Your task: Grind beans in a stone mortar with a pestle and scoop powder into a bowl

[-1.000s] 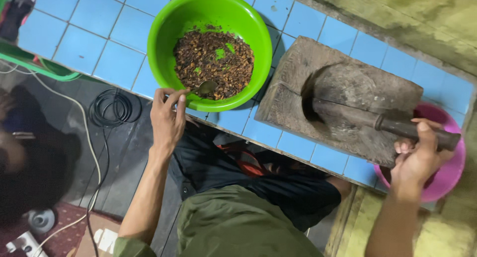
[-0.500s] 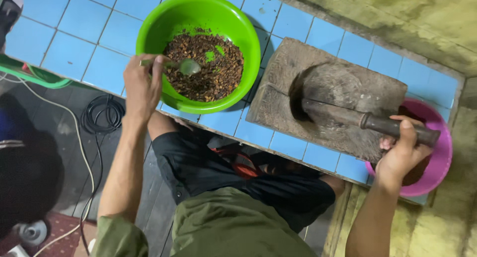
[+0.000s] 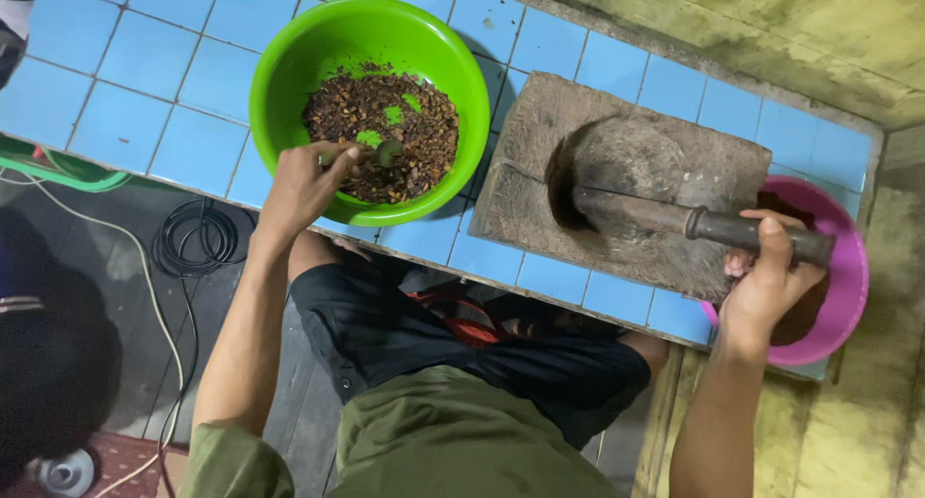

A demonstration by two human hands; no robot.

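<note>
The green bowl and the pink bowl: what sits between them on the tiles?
In the head view, a stone slab with a pestle lying on it.

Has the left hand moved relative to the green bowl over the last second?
Yes. The left hand moved from the near rim of the green bowl up over it, now holding a spoon in the brown mix.

Bowl (image 3: 289,93) left of stone mortar (image 3: 626,185); basin (image 3: 838,267) at its right.

The left hand (image 3: 301,185) holds a spoon (image 3: 371,154) in the green bowl (image 3: 289,65) of brown crumbs (image 3: 385,137); the right hand (image 3: 771,276) grips the pestle (image 3: 674,223) lying in the stone mortar (image 3: 617,161), beside a pink bowl (image 3: 853,267)
</note>
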